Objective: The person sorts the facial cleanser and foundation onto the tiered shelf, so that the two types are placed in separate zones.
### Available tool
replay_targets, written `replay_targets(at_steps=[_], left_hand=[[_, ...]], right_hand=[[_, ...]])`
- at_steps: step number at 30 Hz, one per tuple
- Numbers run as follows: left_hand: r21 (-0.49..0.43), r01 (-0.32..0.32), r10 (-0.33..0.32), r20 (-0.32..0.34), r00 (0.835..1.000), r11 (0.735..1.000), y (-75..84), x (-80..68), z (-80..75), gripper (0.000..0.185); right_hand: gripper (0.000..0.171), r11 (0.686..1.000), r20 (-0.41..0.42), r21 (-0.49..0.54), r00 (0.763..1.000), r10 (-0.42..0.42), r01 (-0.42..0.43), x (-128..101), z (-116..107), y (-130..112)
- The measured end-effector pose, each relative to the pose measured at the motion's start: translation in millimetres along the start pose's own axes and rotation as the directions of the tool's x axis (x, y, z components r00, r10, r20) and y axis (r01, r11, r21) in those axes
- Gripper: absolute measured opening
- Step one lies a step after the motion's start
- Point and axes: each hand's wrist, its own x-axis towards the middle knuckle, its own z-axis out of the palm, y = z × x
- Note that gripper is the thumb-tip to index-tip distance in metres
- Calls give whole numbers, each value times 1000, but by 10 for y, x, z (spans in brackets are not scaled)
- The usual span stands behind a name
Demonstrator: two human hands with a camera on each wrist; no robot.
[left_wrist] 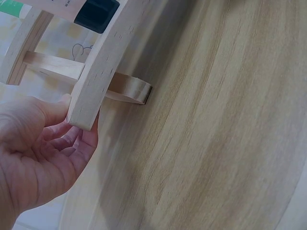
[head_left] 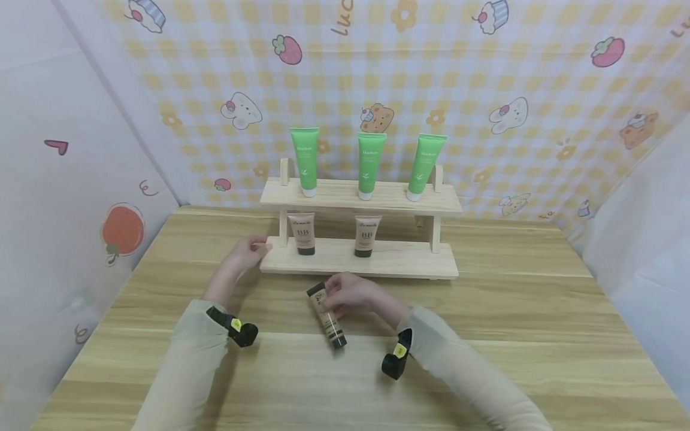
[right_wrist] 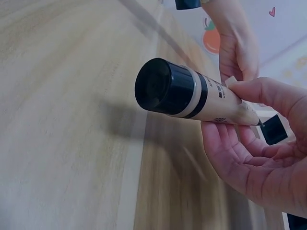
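My right hand [head_left: 353, 294] holds a beige cosmetic tube [head_left: 330, 320] between thumb and fingers, just in front of the wooden shelf. In the right wrist view its black cap [right_wrist: 156, 85] points toward the camera, and a shadow falls on the table under it. With my left hand [head_left: 245, 257] I pinch the left end of the lower board of the two-tier wooden shelf [head_left: 409, 260], as the left wrist view confirms. Two beige BB cream tubes, one at the left [head_left: 303, 233] and one near the middle [head_left: 366, 235], stand cap-down on that lower board.
Three green tubes stand along the upper board: left [head_left: 306, 158], middle [head_left: 370, 164] and right [head_left: 424, 164], the last leaning. The shelf stands on a wood-grain table [head_left: 528, 335]. Behind it hangs a checked cloth [head_left: 420, 78], and a white cloth [head_left: 70, 149] lines the left side.
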Motion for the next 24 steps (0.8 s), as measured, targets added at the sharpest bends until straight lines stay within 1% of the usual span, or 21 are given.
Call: replay_targets(at_steps=[5,11,14,20,24], left_hand=[[14,-10,10,3,1000,1000,-10,7,-13,54],[8,-11,11,5,1000,1000,-26,5,-7,54],[13,-17,17,7,1000,1000,-24,-11,-5,55],[26,-17,17,5,1000,1000,-24,-9,-7,54],[26,-13,13,2,1000,1000,-16,-2,-2,54]], right_hand=[[38,999,2,-35,1000,4,-3,-70,-61,-21],[36,993,9,-120,1000,-20,21,-147,-168,0],[36,989,4,-146,1000,-27,27,-173,-233,32],[33,991,-4,-129,999,-39,38,-251,-371,80],[36,992,-20,-112,998,-58,56,-328,-459,93]])
